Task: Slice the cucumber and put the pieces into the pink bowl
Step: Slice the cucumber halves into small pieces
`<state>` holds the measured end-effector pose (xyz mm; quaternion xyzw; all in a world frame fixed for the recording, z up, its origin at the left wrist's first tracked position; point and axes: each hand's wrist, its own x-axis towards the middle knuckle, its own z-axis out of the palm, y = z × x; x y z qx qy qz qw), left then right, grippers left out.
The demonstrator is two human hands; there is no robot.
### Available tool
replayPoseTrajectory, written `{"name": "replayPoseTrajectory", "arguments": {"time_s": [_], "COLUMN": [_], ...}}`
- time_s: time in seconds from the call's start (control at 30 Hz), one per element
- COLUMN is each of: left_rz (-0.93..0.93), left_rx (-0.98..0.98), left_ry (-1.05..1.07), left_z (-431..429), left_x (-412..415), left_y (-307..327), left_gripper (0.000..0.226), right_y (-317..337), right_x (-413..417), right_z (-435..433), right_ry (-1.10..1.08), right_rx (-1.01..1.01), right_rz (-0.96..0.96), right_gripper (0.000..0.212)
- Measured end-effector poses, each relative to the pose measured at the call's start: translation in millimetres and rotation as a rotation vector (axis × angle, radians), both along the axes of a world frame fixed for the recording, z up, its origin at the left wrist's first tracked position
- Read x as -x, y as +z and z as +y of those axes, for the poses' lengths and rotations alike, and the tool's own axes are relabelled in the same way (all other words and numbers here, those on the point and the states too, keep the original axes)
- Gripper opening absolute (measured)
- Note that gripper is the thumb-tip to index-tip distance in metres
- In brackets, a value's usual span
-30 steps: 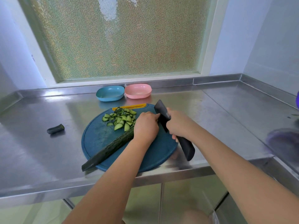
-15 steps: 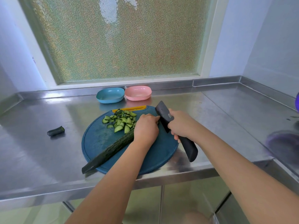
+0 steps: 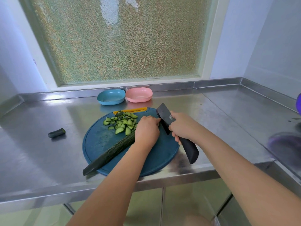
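A long dark cucumber (image 3: pixel 112 150) lies slantwise on the round blue cutting board (image 3: pixel 101 141), its near tip over the board's front edge. My left hand (image 3: pixel 146 129) presses down on its far end. My right hand (image 3: pixel 182 128) grips a black knife (image 3: pixel 166 118) by the handle, the blade upright just right of my left fingers. Several cut cucumber pieces (image 3: pixel 122 122) are piled at the board's far side. The pink bowl (image 3: pixel 139 94) sits by the back wall and holds nothing that I can see.
A blue bowl (image 3: pixel 111 97) stands left of the pink one. A cucumber end stub (image 3: pixel 56 132) lies on the steel counter (image 3: pixel 40 152) to the left. Something purple and blurred (image 3: pixel 286 144) sits at the right edge. The counter's front edge runs just below the board.
The hands and knife stay at the cucumber's far end with only slight shifts of the blade. The view has tilted a little.
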<state>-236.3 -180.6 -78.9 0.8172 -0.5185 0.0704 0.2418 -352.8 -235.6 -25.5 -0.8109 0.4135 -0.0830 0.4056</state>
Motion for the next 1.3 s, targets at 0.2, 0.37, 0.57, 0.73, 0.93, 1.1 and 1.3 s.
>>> {"name": "replayPoseTrajectory", "arguments": {"time_s": [0.2, 0.37, 0.57, 0.73, 0.93, 1.1, 1.3], "left_rz": [-0.024, -0.018, 0.016, 0.034, 0.075, 0.081, 0.076], "left_rx": [-0.003, 0.031, 0.061, 0.069, 0.118, 0.106, 0.092], "left_ry": [0.005, 0.011, -0.030, -0.015, -0.034, -0.034, -0.025], "left_z": [0, 1, 4, 1, 1, 3, 3], "left_x": [1, 2, 3, 1, 1, 3, 2], "left_y": [1, 0, 2, 0, 0, 3, 3], "left_gripper": [0.031, 0.023, 0.032, 0.025, 0.029, 0.031, 0.031], "right_y": [0, -7, -13, -8, -8, -7, -7], "right_x": [-6, -18, -2, 9, 9, 9, 10], "right_z": [1, 15, 10, 5, 0, 0, -1], "right_ry": [0.004, 0.020, 0.007, -0.001, 0.009, 0.017, 0.023], "right_rx": [-0.010, 0.153, 0.130, 0.095, 0.022, 0.020, -0.005], "right_rz": [0.019, 0.087, 0.053, 0.026, -0.084, -0.082, -0.102], "right_gripper": [0.052, 0.060, 0.076, 0.062, 0.071, 0.071, 0.064]}}
